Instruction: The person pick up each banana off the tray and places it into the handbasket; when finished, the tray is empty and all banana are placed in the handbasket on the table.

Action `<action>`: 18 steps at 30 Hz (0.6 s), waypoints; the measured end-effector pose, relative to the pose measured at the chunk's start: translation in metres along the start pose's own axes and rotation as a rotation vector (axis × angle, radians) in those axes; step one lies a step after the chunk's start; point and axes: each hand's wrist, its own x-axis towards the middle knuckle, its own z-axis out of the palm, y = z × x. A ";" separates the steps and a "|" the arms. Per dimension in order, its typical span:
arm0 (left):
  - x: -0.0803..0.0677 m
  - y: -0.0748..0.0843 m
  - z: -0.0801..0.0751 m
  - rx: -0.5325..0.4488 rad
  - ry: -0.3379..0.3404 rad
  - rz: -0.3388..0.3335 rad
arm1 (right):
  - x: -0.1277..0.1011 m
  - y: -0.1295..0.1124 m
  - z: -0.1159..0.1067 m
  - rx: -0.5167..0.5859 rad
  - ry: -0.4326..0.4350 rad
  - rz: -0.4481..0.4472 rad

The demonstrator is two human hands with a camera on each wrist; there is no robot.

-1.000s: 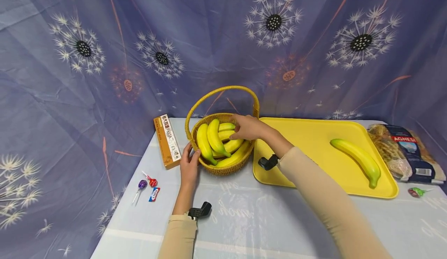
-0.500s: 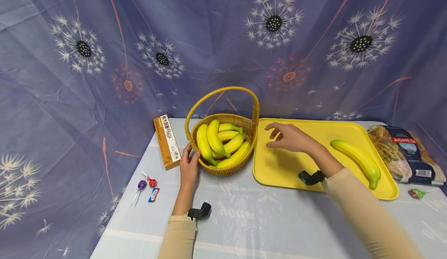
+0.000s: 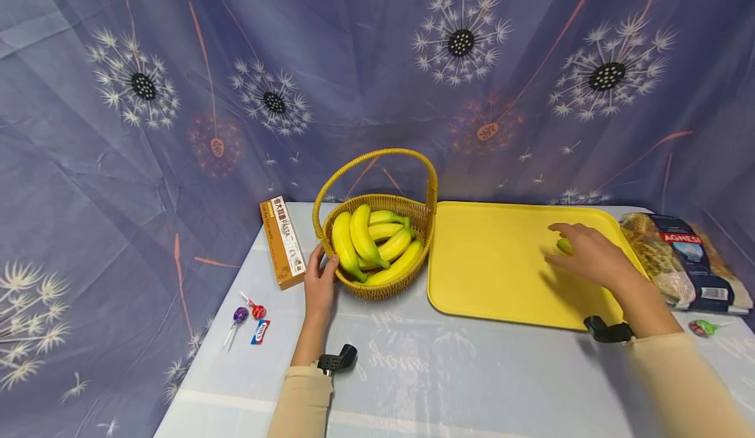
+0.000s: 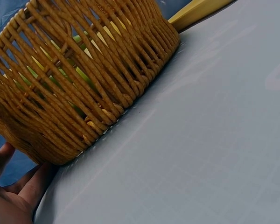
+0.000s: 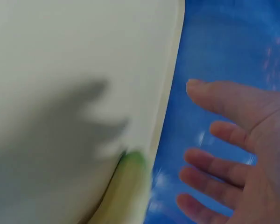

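In the head view a yellow wicker basket (image 3: 386, 288) stands mid-table with several bananas (image 3: 367, 238) in it. My left hand (image 3: 320, 287) rests against the basket's left side; fingers (image 4: 35, 184) touch its woven outer wall low down in the left wrist view. Over the right part of a yellow tray (image 3: 489, 261) hovers my right hand (image 3: 596, 258), fingers apart and holding nothing. Beneath it lies a single banana (image 3: 564, 246), mostly hidden by the hand. The right wrist view shows that banana's green tip (image 5: 133, 163) apart from the fingers.
A pasta box (image 3: 283, 241) lies left of the basket. Two lollipops, one a purple lollipop (image 3: 240, 314), and a small blue-red wrapped sweet (image 3: 260, 331) lie at front left. Right of the tray are a pasta bag (image 3: 687, 261) and a green-red lollipop (image 3: 703, 327). A patterned curtain (image 3: 366, 64) hangs behind.
My right hand has left the bananas in the basket and moved right across the tray, to above the single banana. The left hand and basket have stayed put.
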 end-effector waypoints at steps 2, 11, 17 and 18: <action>0.000 0.000 0.000 0.004 0.000 -0.001 | -0.009 0.016 0.001 -0.011 0.027 0.036; -0.001 -0.001 -0.001 -0.003 0.001 -0.009 | -0.032 0.069 0.013 0.011 0.000 0.159; 0.000 -0.001 0.000 -0.003 -0.002 -0.006 | -0.035 0.079 0.016 0.055 -0.111 0.183; 0.000 -0.001 0.000 -0.004 -0.004 -0.005 | -0.035 0.080 0.016 0.061 -0.119 0.189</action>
